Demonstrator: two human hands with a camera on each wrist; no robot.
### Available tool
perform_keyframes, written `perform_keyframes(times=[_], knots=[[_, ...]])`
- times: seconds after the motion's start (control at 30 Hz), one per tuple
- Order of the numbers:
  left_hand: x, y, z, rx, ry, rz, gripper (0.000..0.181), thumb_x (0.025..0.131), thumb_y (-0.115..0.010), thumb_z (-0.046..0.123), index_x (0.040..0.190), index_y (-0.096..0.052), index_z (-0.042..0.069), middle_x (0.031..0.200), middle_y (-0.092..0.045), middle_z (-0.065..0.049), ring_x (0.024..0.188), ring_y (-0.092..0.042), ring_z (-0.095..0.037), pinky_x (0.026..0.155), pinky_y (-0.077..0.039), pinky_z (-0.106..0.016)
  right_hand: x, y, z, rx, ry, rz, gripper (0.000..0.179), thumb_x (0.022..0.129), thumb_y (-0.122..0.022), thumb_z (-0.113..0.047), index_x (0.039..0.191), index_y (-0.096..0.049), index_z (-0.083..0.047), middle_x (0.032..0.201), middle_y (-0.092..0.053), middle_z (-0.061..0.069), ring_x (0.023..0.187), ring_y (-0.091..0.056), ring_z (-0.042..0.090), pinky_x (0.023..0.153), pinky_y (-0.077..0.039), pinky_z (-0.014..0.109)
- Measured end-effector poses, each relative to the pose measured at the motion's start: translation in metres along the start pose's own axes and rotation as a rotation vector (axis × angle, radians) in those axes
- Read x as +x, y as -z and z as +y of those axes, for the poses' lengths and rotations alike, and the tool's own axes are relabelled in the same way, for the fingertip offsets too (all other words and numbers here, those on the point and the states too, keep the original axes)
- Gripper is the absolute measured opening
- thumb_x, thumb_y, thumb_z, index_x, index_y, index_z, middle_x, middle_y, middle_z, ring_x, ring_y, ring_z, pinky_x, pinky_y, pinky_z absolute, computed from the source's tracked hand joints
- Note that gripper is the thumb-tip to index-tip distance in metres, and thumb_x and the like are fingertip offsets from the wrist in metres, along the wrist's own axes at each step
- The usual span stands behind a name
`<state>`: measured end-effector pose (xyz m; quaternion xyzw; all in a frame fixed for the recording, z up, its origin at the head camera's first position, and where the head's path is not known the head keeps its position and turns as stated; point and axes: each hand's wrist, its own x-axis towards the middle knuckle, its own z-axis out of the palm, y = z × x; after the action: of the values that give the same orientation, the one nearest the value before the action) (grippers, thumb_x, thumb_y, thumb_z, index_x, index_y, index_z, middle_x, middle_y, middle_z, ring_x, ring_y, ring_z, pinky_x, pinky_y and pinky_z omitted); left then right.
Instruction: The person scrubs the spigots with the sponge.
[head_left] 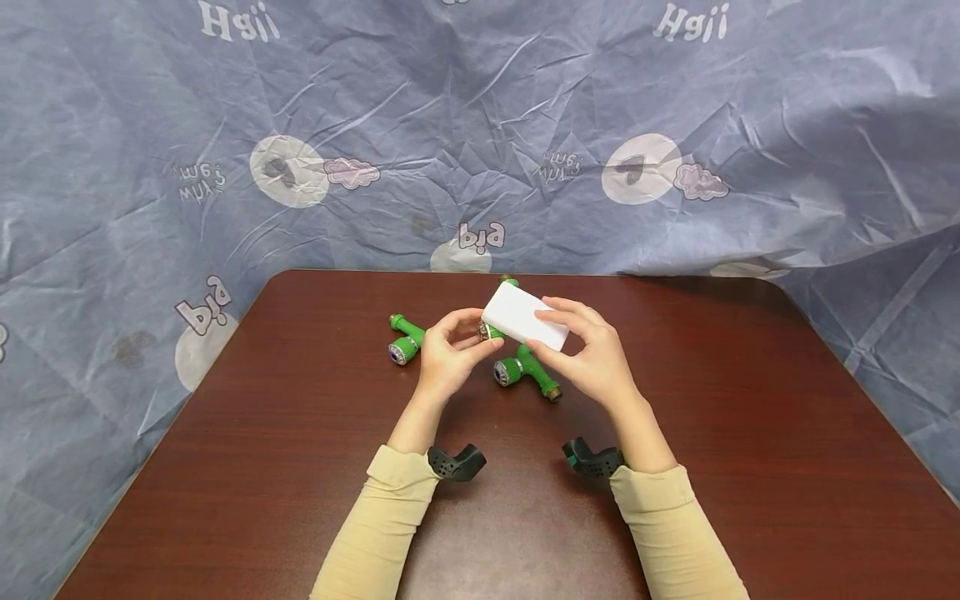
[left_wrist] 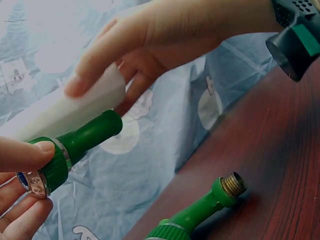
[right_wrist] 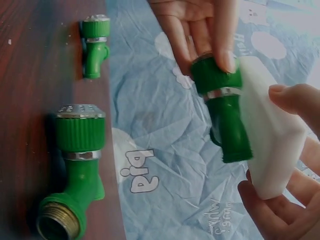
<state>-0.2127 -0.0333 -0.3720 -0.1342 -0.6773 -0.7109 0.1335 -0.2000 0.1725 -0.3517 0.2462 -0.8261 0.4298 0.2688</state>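
A person's left hand [head_left: 447, 357] pinches a green fitting [right_wrist: 225, 112] by its ribbed collar, thumb on one side and fingers curled on the other, just beside a white block [head_left: 517, 312]. The block is in the right hand [head_left: 600, 354], held between thumb and fingers, its free end angled toward the left hand; whether block and fitting touch is unclear. Behind the block hangs a creased blue cloth [head_left: 450, 108] whose large white lettering [head_left: 238, 22], high above the block on both sides, seems to read "Haii." A shorter outlined word [head_left: 481, 237] and the small print [head_left: 198, 182] to the block's left cannot be read with certainty. Marks on the silvery rim of a second fitting [right_wrist: 80, 135] are too small to make out. That fitting lies on the dark red-brown tabletop [head_left: 712, 392], below the block in the head view, its brass threads showing; a third fitting [head_left: 408, 340] lies to the block's left, beyond the left hand.
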Motion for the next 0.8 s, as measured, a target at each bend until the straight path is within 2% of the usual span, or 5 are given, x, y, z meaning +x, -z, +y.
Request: perform_keyframes(times=[0.1, 0.23, 0.43, 0.63, 0.8], knots=[[-0.003, 0.000, 0.013, 0.012, -0.004, -0.028, 0.041, 0.071, -0.077, -0.007, 0.109, -0.061, -0.010, 0.104, -0.064, -0.026, 0.099, -0.062, -0.035, 0.085, -0.051, -0.045, 0.000, -0.001, 0.002, -0.024, -0.026, -0.002, 0.036, 0.071, -0.082, -0.014, 0.105, -0.071, -0.007, 0.120, -0.061, 0.006, 0.113, -0.055, 0.022, 0.086, -0.046, 0.033], [-0.006, 0.000, 0.024, 0.017, -0.012, -0.034, 0.041, 0.071, -0.075, -0.009, 0.109, -0.060, -0.014, 0.103, -0.063, -0.029, 0.098, -0.062, -0.038, 0.085, -0.051, -0.045, 0.000, 0.003, 0.006, -0.102, -0.105, 0.095, 0.035, 0.072, -0.081, -0.017, 0.104, -0.072, -0.006, 0.118, -0.063, 0.008, 0.110, -0.057, 0.024, 0.083, -0.047, 0.038], [-0.007, 0.001, 0.026, -0.013, 0.000, -0.001, 0.041, 0.070, -0.074, -0.011, 0.109, -0.059, -0.015, 0.101, -0.063, -0.030, 0.095, -0.061, -0.040, 0.086, -0.049, -0.050, 0.001, 0.009, 0.008, -0.084, -0.169, 0.219, 0.034, 0.072, -0.081, -0.012, 0.104, -0.072, -0.004, 0.117, -0.064, 0.009, 0.103, -0.059, 0.021, 0.074, -0.045, 0.021], [-0.006, 0.001, 0.025, 0.020, 0.010, -0.019, 0.040, 0.071, -0.075, -0.009, 0.108, -0.060, -0.013, 0.102, -0.064, -0.028, 0.096, -0.062, -0.038, 0.085, -0.051, -0.047, 0.001, 0.005, -0.001, 0.016, -0.002, 0.058, 0.036, 0.071, -0.082, -0.009, 0.106, -0.071, -0.006, 0.120, -0.062, 0.009, 0.111, -0.056, 0.022, 0.086, -0.043, 0.021], [-0.006, 0.001, 0.025, 0.018, -0.013, -0.045, 0.041, 0.072, -0.075, -0.009, 0.110, -0.060, -0.012, 0.106, -0.063, -0.027, 0.100, -0.060, -0.036, 0.085, -0.051, -0.047, 0.000, 0.001, -0.002, -0.078, -0.040, 0.001, 0.036, 0.074, -0.080, -0.018, 0.107, -0.071, -0.007, 0.121, -0.061, 0.008, 0.114, -0.054, 0.022, 0.087, -0.046, 0.035]])
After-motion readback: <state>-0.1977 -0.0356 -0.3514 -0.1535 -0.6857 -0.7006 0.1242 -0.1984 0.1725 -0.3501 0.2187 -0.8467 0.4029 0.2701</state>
